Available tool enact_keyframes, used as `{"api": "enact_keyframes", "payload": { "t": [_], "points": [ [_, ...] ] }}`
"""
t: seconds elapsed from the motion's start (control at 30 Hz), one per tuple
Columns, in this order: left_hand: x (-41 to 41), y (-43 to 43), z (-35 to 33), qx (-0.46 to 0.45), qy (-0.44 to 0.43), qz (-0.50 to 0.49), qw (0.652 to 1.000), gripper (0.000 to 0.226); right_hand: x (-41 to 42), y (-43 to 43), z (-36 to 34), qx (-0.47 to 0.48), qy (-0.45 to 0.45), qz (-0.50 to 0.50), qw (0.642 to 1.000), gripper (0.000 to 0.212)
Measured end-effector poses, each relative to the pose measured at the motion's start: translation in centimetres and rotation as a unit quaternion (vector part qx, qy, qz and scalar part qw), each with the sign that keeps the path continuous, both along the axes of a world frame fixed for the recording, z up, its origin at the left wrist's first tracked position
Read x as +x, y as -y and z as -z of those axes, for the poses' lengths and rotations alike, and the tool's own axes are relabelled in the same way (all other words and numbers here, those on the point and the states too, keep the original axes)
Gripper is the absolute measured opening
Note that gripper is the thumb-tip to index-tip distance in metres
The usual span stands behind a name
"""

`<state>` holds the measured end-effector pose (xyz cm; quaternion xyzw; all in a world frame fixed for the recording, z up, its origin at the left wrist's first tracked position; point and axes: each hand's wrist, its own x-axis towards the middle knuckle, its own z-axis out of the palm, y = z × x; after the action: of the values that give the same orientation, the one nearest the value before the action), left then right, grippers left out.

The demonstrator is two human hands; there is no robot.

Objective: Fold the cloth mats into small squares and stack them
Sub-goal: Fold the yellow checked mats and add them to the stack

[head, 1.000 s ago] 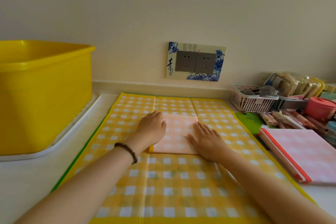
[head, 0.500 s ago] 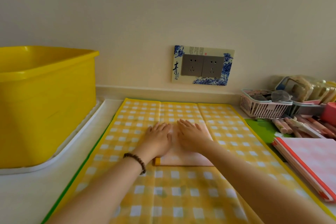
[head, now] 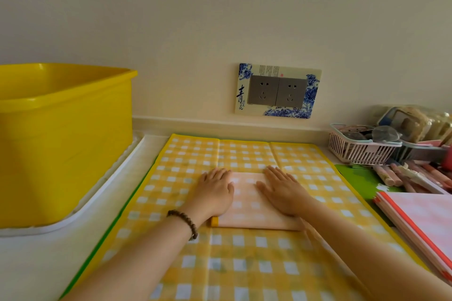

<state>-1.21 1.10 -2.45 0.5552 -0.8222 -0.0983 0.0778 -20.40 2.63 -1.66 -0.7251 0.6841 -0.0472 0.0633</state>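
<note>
Left hand (head: 215, 193) and right hand (head: 283, 190) lie flat, fingers straight, pressing the folded pink mat (head: 249, 205) between and beneath them. Judged step: flattening a finished fold. Next: lift and stack. The mat is compact, squarish, yellow-edged, lying on the yellow checked mat (head: 244, 264).

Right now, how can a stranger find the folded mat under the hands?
Look at the big yellow checked mat below the wall sockets. In its middle lies a small folded mat, with the left hand and right hand flat on it. It is pale pink with one yellow corner, unlike the larger pink mats at the right edge.
</note>
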Motion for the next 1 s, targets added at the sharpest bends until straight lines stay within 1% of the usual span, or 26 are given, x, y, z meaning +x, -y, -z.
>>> {"api": "enact_keyframes", "payload": {
  "t": [0.1,0.17,0.23,0.3,0.37,0.47,0.53,0.6,0.67,0.8,0.93,1.0],
  "points": [
    [0.1,0.0,0.1,0.005,-0.009,-0.001,1.000,0.051,-0.6,-0.1,0.1,0.005,0.018,0.013,1.000,0.064],
    [0.2,-0.1,0.1,0.003,-0.030,-0.003,1.000,0.051,-1.1,-0.3,0.3,0.002,0.024,0.044,0.999,0.066],
    [0.2,-0.3,0.0,0.003,-0.054,-0.006,0.999,0.052,-1.3,-0.2,0.2,0.008,0.005,0.075,0.997,0.070],
    [0.2,-0.3,-0.3,0.009,-0.057,-0.004,0.998,0.054,-1.4,0.1,-0.2,0.027,-0.004,0.093,0.995,0.071],
    [0.3,0.0,-0.8,0.021,-0.080,-0.006,0.997,0.057,-1.6,0.2,-1.2,0.034,0.035,0.097,0.994,0.067],
    [1.2,0.2,-1.7,0.073,-0.188,-0.042,0.979,0.063,-2.4,-0.7,-2.9,0.010,0.156,0.116,0.981,0.067],
    [2.2,0.3,-2.0,0.116,-0.244,-0.063,0.961,0.065,-3.1,-1.3,-3.6,0.016,0.205,0.128,0.970,0.067],
    [3.1,-0.2,-2.2,0.148,-0.262,-0.070,0.951,0.067,-3.6,-2.0,-4.0,0.050,0.232,0.141,0.961,0.061],
    [3.7,-1.0,-2.3,0.153,-0.262,-0.065,0.951,0.064,-3.8,-2.7,-4.2,0.084,0.245,0.150,0.954,0.059],
    [3.7,-2.7,-2.0,0.161,-0.304,-0.047,0.938,0.051,-3.5,-3.8,-3.9,0.094,0.285,0.162,0.940,0.037],
    [3.0,-3.5,-2.3,0.195,-0.342,-0.054,0.918,0.048,-2.6,-4.4,-4.2,0.105,0.320,0.198,0.921,0.038],
    [2.5,-4.0,-2.7,0.197,-0.369,-0.073,0.905,0.050,-2.3,-4.8,-4.3,0.108,0.375,0.218,0.894,0.033]
  ]
}}
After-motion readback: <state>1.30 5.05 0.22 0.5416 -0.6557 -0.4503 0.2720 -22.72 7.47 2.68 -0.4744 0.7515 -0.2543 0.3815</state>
